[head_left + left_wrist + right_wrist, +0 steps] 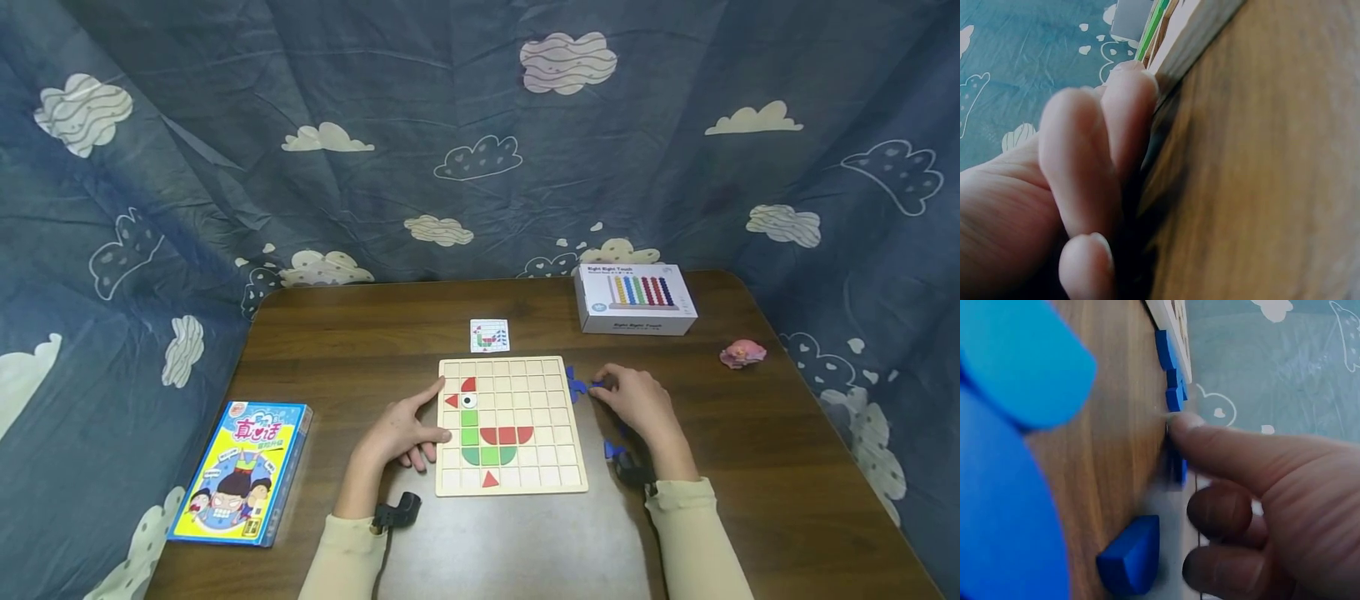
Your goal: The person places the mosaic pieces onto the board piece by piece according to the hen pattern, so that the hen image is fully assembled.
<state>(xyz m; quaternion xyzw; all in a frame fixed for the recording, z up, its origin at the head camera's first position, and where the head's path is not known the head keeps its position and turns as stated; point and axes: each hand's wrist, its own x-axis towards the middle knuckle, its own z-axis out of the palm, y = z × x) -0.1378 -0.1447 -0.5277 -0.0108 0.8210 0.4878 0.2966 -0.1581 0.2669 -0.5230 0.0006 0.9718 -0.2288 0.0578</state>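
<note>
A pale wooden grid board [536, 481] lies mid-table, bearing red, green and white pieces that include a round eye piece [468, 401] and a red triangle [490, 480]. My left hand [401, 429] lies at its left edge, index finger stretched along the side and thumb on the border; the other fingers bend loosely beside it. Just off the right edge, my right hand [637, 400] pinches a small blue piece [597, 384] between thumb and index finger. More blue pieces [576, 387] lie between that hand and the board. Another blue piece [1132, 556] is near the right wrist.
Behind the board lies a small pattern card [490, 336]. A white box [636, 300] stands at the back, with a pink object [742, 353] farther right. The colourful boxed game [240, 475] is on the left. A cloud-print cloth [375, 100] hangs around the table.
</note>
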